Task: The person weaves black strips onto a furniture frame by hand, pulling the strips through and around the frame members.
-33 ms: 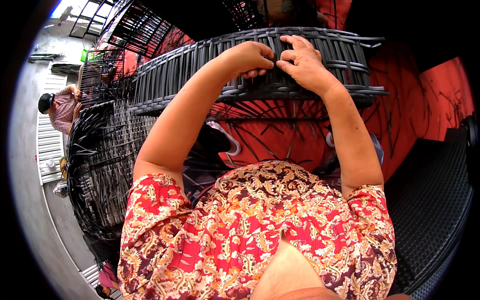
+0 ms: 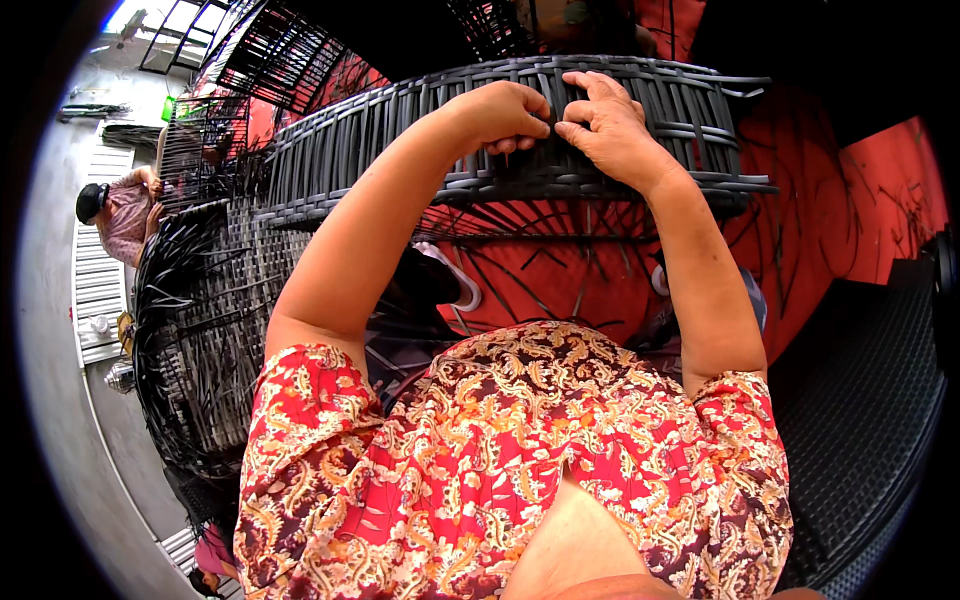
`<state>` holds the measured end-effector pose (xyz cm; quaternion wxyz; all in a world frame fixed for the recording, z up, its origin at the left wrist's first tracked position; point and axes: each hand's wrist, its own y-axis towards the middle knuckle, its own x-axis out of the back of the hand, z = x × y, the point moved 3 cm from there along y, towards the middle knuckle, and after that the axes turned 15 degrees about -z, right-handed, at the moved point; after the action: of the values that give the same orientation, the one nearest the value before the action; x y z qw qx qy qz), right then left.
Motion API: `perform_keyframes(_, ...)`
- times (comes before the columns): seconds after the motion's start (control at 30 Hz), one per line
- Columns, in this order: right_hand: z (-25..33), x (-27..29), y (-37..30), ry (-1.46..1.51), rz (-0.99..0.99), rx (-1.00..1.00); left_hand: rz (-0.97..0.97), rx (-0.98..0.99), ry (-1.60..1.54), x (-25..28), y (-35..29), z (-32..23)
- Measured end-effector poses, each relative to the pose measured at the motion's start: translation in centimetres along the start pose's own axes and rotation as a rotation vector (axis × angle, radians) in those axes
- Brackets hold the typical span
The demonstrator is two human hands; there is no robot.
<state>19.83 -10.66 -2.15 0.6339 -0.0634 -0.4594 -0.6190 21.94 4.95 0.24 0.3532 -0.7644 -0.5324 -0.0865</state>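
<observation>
Both my hands are up on the woven panel [image 2: 400,130], a curved band of dark grey strips that arches across in front of me, above a red surface [image 2: 830,230]. My left hand [image 2: 505,115] is curled into a loose fist on the top part of the panel, fingertips tucked down and pressed together around a strip; I cannot tell exactly which strip they pinch. My right hand [image 2: 610,125] lies just beside it, almost touching, with the thumb and forefinger pinched near the left hand's fingertips and the other fingers spread flat over the weave.

Loose dark strips [image 2: 560,260] fan out below the panel over the red surface. To my left stands another dark woven frame [image 2: 200,330], and further left a person in a cap [image 2: 110,215] sits on the grey floor [image 2: 50,330]. A dark woven mat [image 2: 860,400] lies to my right.
</observation>
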Motion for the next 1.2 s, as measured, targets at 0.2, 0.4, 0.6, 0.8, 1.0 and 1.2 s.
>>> perform_keyframes(0.2, -0.5, 0.1, -0.1, 0.024, -0.026, 0.032, 0.072, -0.041, 0.018, 0.1, 0.8, 0.1)
perform_keyframes(0.4, 1.1, 1.5, 0.4, 0.099, -0.218, 0.104, -0.077, -0.103, 0.059, 2.0, -1.7, -0.2)
perform_keyframes(0.6, 1.6, -1.5, 1.1, 0.284, -0.022, 0.115, -0.074, -0.147, -0.067, 2.9, -3.1, 0.1)
perform_keyframes(0.8, 0.9, -2.0, 0.6, 0.720, -0.023, -0.338, -0.205, 0.014, -0.164, 3.4, -2.5, 2.7)
perform_keyframes(1.0, 0.3, -3.1, 0.7, 0.723, -0.041, -0.353, -0.299, 0.081, -0.114, 2.6, -1.2, 3.6)
perform_keyframes(1.2, 0.0, -4.3, 1.1, 0.641, -0.154, -0.240, -0.297, 0.171, -0.155, 2.6, 0.9, 4.2)
